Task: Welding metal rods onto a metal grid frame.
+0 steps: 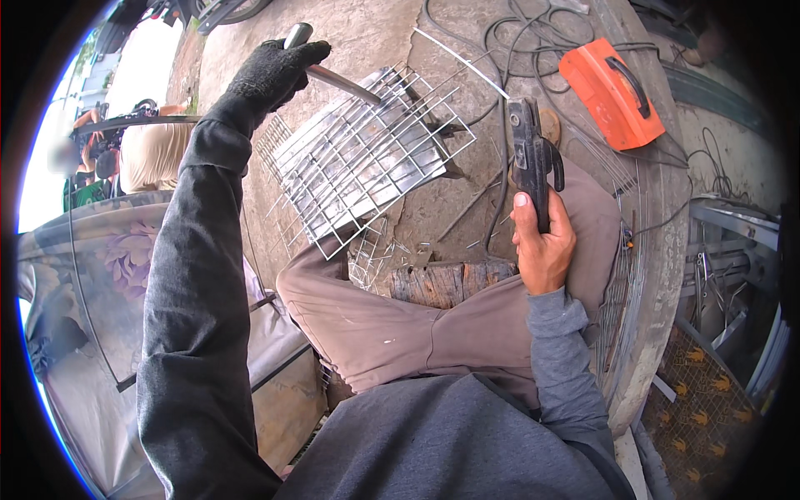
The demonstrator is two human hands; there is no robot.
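Observation:
My left hand (271,73), in a black glove, is closed around a grey metal rod (343,83). The rod's far end reaches the edge of a welded wire grid (358,158). That grid lies over a flat silvery metal plate (321,133) in front of me. In my bare right hand (546,250) is a black welding electrode holder (529,154), gripped by its lower end and pointing away from me. A thin pale welding electrode (461,60) sticks out of its jaw, slanting up to the left, its tip apart from the grid.
An orange box with a black handle (604,96) stands at the far right, near looping dark cables (508,42). A wooden log (450,283) lies between my legs. Thin metal rods (621,292) lie along my right side. Patterned fabric (92,275) covers something at left.

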